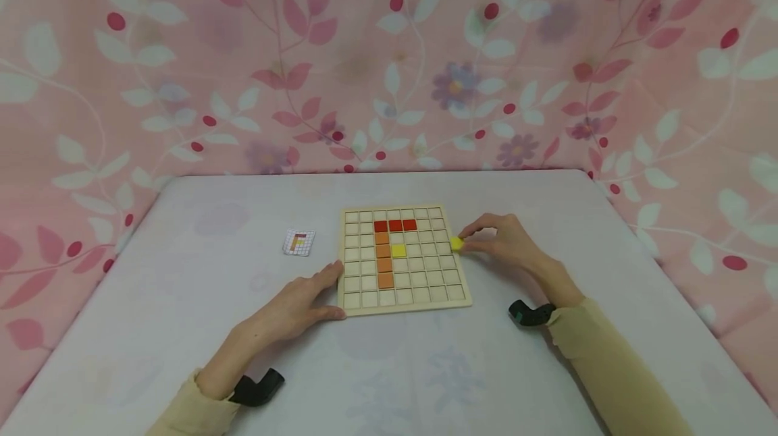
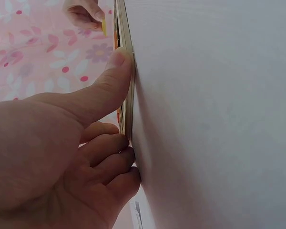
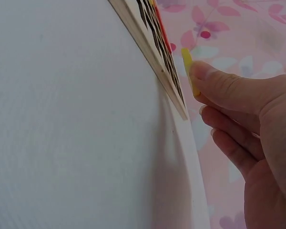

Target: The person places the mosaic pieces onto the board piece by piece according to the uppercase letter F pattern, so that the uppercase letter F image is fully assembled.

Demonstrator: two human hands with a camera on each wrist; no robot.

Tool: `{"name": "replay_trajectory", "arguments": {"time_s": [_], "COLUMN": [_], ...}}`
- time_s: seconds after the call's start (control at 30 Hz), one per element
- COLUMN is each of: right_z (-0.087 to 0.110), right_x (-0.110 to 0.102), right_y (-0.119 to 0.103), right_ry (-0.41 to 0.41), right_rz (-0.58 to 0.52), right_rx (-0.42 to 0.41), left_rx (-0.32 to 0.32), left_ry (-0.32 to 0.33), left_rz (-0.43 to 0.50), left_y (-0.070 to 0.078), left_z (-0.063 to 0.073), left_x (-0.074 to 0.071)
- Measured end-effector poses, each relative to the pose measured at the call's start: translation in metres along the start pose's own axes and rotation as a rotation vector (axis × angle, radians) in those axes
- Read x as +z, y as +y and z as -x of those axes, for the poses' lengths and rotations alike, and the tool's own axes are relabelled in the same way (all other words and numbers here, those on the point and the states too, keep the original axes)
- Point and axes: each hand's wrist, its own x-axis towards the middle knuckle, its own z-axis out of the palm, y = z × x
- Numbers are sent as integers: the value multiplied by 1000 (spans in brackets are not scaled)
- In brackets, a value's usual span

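A wooden grid board (image 1: 425,279) lies flat on the table. It carries a row of 3 red tiles (image 1: 395,225), a column of several orange tiles (image 1: 384,265) and one yellow tile (image 1: 398,251). My left hand (image 1: 292,311) touches the board's left side, fingertips at the edge and thumb at the near corner; the left wrist view has thumb (image 2: 115,67) and fingers against that rim. Between thumb and fingers, my right hand (image 1: 507,240) pinches another yellow tile (image 3: 187,62), held up by the board's right edge.
Left of the board lies a small card (image 1: 299,243) printed with a coloured grid pattern. The white table (image 1: 389,375) meets a pink flowered cloth (image 1: 365,51) at the back and sides. A black device (image 1: 258,387) sits on each wrist.
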Motion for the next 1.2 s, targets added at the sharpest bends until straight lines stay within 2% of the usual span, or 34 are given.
{"name": "replay_trajectory", "arguments": {"time_s": [0.2,0.47,0.77,1.03,1.2], "right_z": [-10,-22,-32,-32,-31], "right_x": [13,32,45,53,58], "right_y": [-11,-30,-44,-40,-35], "right_ry": [1,-37,-43,-50,-40], "right_rz": [-46,-81,-57,-38,-49], "right_rx": [-21,-31,-166,-100,-105], "left_rx": [0,-6,-4,-5,-5], "left_ry": [-1,0,0,0,-3], "left_rz": [-7,-19,-21,-22,-19], "left_y": [0,-1,-1,-2,-2], "left_z": [0,0,-1,-1,-1], "left_x": [0,0,0,1,1]}}
